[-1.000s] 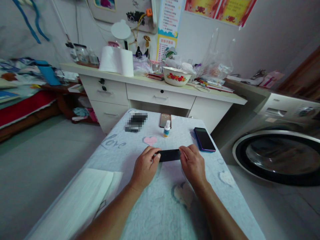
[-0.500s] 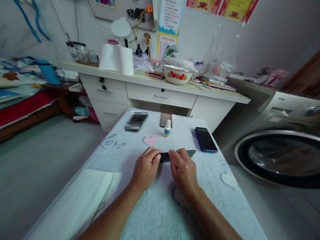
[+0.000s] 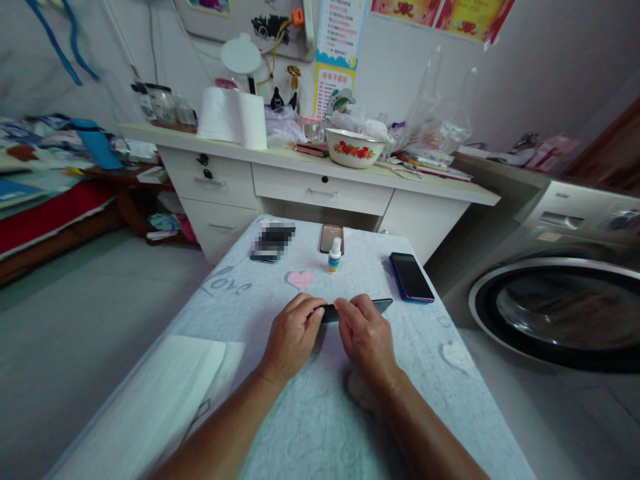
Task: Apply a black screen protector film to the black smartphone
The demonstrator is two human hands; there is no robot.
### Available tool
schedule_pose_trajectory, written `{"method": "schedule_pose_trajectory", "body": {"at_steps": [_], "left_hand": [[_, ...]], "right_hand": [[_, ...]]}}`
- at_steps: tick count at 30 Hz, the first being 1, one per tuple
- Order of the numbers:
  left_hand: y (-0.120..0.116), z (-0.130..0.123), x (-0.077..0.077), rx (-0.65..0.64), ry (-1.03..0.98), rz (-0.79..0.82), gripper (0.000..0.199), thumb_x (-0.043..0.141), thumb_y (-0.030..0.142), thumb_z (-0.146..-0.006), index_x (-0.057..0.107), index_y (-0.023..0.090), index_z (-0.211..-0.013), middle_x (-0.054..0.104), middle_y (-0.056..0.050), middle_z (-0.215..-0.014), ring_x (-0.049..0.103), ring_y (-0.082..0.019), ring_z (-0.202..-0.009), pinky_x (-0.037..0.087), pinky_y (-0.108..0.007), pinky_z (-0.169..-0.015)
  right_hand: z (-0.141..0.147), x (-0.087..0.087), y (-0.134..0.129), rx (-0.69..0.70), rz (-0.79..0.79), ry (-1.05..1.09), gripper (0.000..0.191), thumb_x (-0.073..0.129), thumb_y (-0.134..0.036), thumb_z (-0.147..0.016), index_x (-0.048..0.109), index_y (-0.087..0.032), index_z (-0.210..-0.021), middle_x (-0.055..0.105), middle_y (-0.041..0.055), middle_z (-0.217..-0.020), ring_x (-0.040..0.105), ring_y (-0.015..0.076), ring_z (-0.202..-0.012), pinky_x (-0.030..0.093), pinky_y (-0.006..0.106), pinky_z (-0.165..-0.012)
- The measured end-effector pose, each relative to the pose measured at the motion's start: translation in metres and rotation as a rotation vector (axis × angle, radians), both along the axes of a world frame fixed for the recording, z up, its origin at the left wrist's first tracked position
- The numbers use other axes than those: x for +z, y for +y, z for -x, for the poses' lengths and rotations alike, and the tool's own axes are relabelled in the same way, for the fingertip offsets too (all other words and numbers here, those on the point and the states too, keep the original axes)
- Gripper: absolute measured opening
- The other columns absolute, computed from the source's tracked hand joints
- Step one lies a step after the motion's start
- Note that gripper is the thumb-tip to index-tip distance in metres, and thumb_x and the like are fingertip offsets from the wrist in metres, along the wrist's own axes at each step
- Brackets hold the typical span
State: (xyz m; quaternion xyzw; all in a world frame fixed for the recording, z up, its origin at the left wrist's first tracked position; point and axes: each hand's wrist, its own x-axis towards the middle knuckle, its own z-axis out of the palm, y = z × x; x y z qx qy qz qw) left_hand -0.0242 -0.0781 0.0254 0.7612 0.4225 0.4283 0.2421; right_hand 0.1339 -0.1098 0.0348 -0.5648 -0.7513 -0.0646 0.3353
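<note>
Pale-blue tablecloth (image 3: pixel 300 400), left hand (image 3: pixel 291 332) and right hand (image 3: pixel 367 337) gripping dark slab (image 3: pixel 330 313), white desk (image 3: pixel 360 200) behind, washing machine (image 3: pixel 555 313)

Directly beyond the bare hands (image 3: pixel 367 337), a small upright white bottle (image 3: pixel 334 261) with a blue-and-yellow label obstructs passage; clearance exists between it and the flat, black-screened phone (image 3: pixel 412 277) at right.

Black against pale blue, spotted pink.
From afar I see a black slab (image 3: pixel 331 314), a pale-blue cloth (image 3: pixel 310 413) patterned with grey lettering (image 3: pixel 227 286) and a pink heart (image 3: pixel 301 279), a white bottle (image 3: pixel 334 259) labelled blue and yellow, and a cream bowl (image 3: pixel 355 161) flowered in red.
</note>
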Motion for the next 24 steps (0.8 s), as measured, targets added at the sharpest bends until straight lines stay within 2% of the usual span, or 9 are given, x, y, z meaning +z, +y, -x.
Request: {"method": "schedule_pose_trajectory", "body": {"at_steps": [9,16,19,24], "left_hand": [[0.002,0.000,-0.001,0.026,-0.005,0.009,0.025,0.043,0.025,-0.093,0.066,0.019,-0.100,0.065,-0.005,-0.094,0.061,-0.017,-0.091,0.047,-0.028,-0.081],[0.003,0.001,-0.003,0.024,-0.019,0.008,0.025,0.044,0.025,-0.093,0.067,0.019,-0.102,0.065,-0.004,-0.094,0.061,-0.017,-0.090,0.046,-0.027,-0.079],[0.003,0.000,-0.003,0.024,-0.024,0.011,0.025,0.044,0.025,-0.093,0.067,0.019,-0.103,0.065,-0.005,-0.095,0.061,-0.017,-0.091,0.046,-0.027,-0.080],[0.002,-0.001,-0.002,0.031,-0.014,0.006,0.025,0.044,0.025,-0.093,0.067,0.018,-0.100,0.065,-0.005,-0.094,0.061,-0.017,-0.090,0.046,-0.027,-0.080]], "right_hand": [[-0.026,0.003,0.001,-0.097,0.004,0.051,0.024,0.046,-0.016,-0.091,0.066,-0.021,-0.103,0.057,0.0033,-0.087,0.056,0.0122,-0.075,0.043,0.021,-0.067],[-0.045,0.003,0.003,-0.223,-0.064,0.031,0.021,0.049,-0.019,-0.089,0.068,-0.019,-0.097,0.058,0.0033,-0.084,0.056,0.0129,-0.072,0.044,0.022,-0.065],[-0.046,0.002,0.003,-0.247,-0.077,0.024,0.022,0.048,-0.018,-0.089,0.068,-0.019,-0.097,0.058,0.0037,-0.084,0.057,0.0134,-0.073,0.044,0.023,-0.065],[-0.038,0.000,0.003,-0.211,-0.058,0.032,0.022,0.047,-0.017,-0.089,0.068,-0.019,-0.099,0.057,0.0036,-0.086,0.056,0.0131,-0.073,0.043,0.022,-0.065]]}}
